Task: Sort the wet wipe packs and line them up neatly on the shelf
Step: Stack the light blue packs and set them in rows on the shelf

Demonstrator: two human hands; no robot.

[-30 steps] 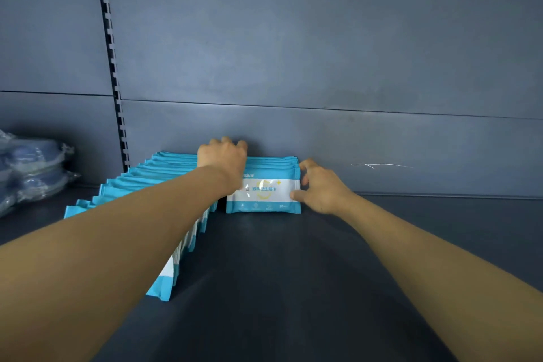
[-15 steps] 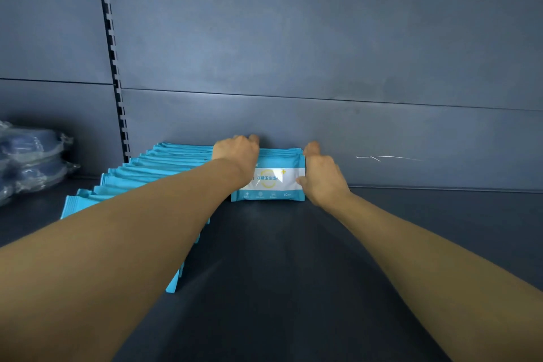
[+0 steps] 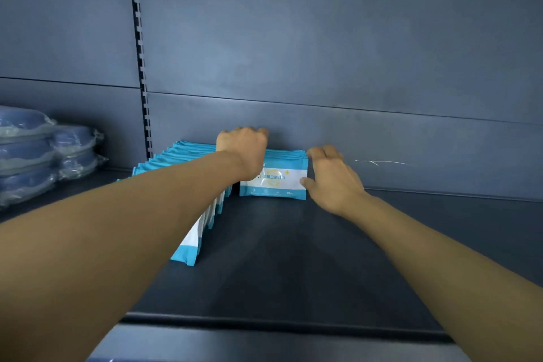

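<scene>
A short row of blue and white wet wipe packs (image 3: 276, 182) stands upright against the shelf's back wall, its front pack facing me. My left hand (image 3: 242, 153) lies over the top left of this row with fingers curled down behind it. My right hand (image 3: 332, 176) touches the row's right end, thumb on the front pack's edge, fingers spread and relaxed. A longer row of the same packs (image 3: 188, 241) runs from the back wall toward me on the left, partly hidden under my left forearm.
The dark shelf board (image 3: 293, 258) stretches bare to the right and toward its front lip. Stacked blue bowls in clear wrap (image 3: 35, 156) sit at the far left. A slotted upright (image 3: 139, 53) divides the back panel.
My right hand has pulled away slightly from the row's right end and its fingers have spread. My left hand stays on top of the packs. The view has tilted a little.
</scene>
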